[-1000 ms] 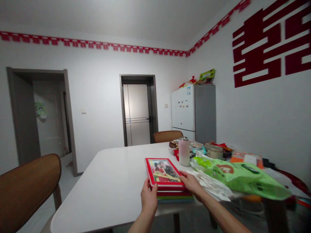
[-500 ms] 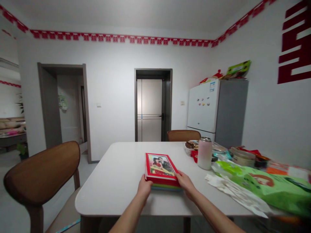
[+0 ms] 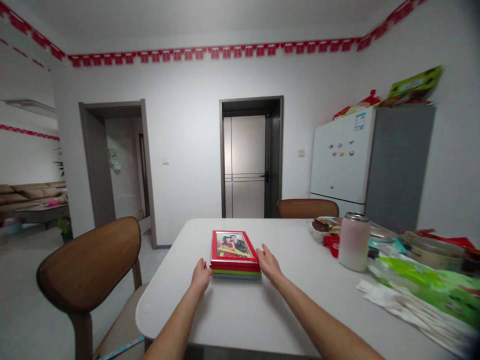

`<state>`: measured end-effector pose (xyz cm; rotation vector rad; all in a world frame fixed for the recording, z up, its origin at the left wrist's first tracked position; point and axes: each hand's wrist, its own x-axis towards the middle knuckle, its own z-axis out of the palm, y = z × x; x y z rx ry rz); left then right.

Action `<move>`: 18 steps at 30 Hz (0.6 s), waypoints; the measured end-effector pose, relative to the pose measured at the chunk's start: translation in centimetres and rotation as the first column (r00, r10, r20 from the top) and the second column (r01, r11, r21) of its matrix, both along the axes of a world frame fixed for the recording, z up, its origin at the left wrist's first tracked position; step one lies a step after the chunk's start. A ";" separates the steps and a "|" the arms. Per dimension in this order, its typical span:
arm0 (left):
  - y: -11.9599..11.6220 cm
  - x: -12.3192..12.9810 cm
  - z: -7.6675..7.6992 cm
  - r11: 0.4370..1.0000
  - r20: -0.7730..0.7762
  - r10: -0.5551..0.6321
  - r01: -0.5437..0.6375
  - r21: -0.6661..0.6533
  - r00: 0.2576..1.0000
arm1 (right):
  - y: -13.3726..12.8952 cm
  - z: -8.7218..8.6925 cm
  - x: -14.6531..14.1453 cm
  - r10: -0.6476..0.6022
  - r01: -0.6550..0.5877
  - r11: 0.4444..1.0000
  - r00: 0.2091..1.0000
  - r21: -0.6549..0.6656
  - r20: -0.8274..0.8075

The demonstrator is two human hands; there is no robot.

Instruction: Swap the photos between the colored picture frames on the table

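A stack of picture frames (image 3: 235, 271) lies flat on the white table. The top one is a red picture frame (image 3: 245, 239) with a photo of a couple; green and light-blue edges show beneath it. Beside the stack's near left corner is my left hand (image 3: 201, 276), its fingers loose and pointing forward. My right hand (image 3: 268, 263) is at the right edge of the stack with fingers apart. Both hands lie alongside the stack, not wrapped round it; whether they still touch it is hard to make out.
To the right stand a pink-and-white can-shaped bottle (image 3: 353, 242), white cloth gloves (image 3: 408, 310), a green package (image 3: 446, 290) and snack bags. A brown chair (image 3: 93, 265) is at the left, another chair (image 3: 308, 207) behind the table. A fridge (image 3: 339, 155) stands at the back right.
The stack has straightened and sits further left in view. My hands have loosened from its near corners to its sides. The camera has turned somewhat, shifting the room's view.
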<state>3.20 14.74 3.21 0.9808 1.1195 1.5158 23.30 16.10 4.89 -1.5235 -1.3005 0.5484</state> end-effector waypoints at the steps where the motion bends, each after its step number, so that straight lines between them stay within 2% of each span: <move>1: -0.5 -0.2 0.9 1.000 0.020 0.003 -0.004 0.014 1.000 | -0.5 0.6 -0.4 0.005 -0.005 1.000 1.000 0.017 -0.011; 3: -2.0 0.0 3.3 0.998 0.063 -0.018 0.014 0.066 0.998 | -2.2 2.5 -1.8 0.106 -0.095 0.989 0.990 0.111 -0.093; 4: -2.9 0.4 4.7 0.993 0.086 -0.051 0.042 0.107 0.995 | -3.5 3.7 -2.8 0.231 -0.191 0.959 0.955 0.207 -0.188; 5: -4.0 1.0 6.3 0.985 0.107 -0.092 0.075 0.152 0.990 | -4.9 5.1 -3.9 0.379 -0.280 0.903 0.875 0.325 -0.300; 7: -6.4 2.5 9.4 0.959 0.138 -0.181 0.143 0.246 0.974 | -7.8 7.8 -5.7 0.615 -0.391 0.769 0.668 0.505 -0.420; 8: -7.5 3.2 10.7 0.933 0.151 -0.246 0.191 0.304 0.958 | -9.2 9.0 -6.4 0.683 -0.414 0.718 0.576 0.560 -0.449; 9: -8.6 3.8 11.9 0.867 0.183 -0.381 0.281 0.412 0.906 | -10.4 10.1 -6.8 0.722 -0.417 0.683 0.510 0.599 -0.468; 10: -9.5 4.2 12.7 0.822 0.191 -0.459 0.333 0.463 0.868 | -11.3 10.8 -7.0 0.745 -0.420 0.662 0.464 0.621 -0.480; 12: -10.7 4.7 13.5 0.744 0.195 -0.572 0.404 0.532 0.797 | -12.5 11.6 -6.9 0.760 -0.425 0.648 0.425 0.633 -0.492; 13: -11.0 4.8 13.6 0.733 0.199 -0.590 0.416 0.539 0.782 | -12.7 11.7 -6.7 0.761 -0.430 0.646 0.420 0.630 -0.494; 16: -11.0 4.8 12.9 0.730 0.230 -0.606 0.417 0.542 0.761 | -12.5 11.1 -6.2 0.750 -0.431 0.660 0.416 0.615 -0.513; 18: -10.6 4.9 12.3 0.777 0.276 -0.567 0.393 0.492 0.776 | -11.9 10.4 -6.1 0.722 -0.406 0.692 0.408 0.597 -0.559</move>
